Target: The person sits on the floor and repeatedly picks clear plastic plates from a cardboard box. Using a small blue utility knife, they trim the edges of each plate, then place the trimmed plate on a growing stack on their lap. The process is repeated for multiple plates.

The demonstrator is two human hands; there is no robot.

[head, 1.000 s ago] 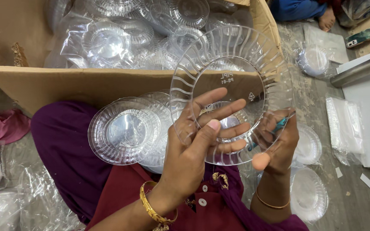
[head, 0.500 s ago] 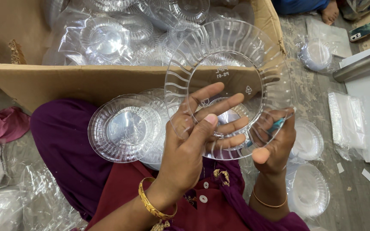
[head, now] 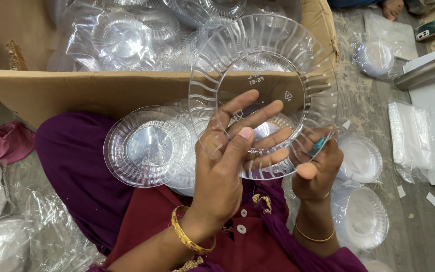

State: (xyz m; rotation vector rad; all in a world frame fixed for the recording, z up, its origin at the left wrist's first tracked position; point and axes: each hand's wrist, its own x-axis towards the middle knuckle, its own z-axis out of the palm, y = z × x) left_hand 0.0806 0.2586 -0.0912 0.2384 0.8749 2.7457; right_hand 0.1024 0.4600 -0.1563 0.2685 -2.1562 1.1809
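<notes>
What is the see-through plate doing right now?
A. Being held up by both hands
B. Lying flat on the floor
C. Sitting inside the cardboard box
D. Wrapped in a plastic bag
A: the clear plate is lifted in front of the cardboard box, with the left hand spread across its lower part and the right hand gripping its lower right edge.

Brown cardboard box (head: 76,93), bagged plates (head: 122,38)
</notes>
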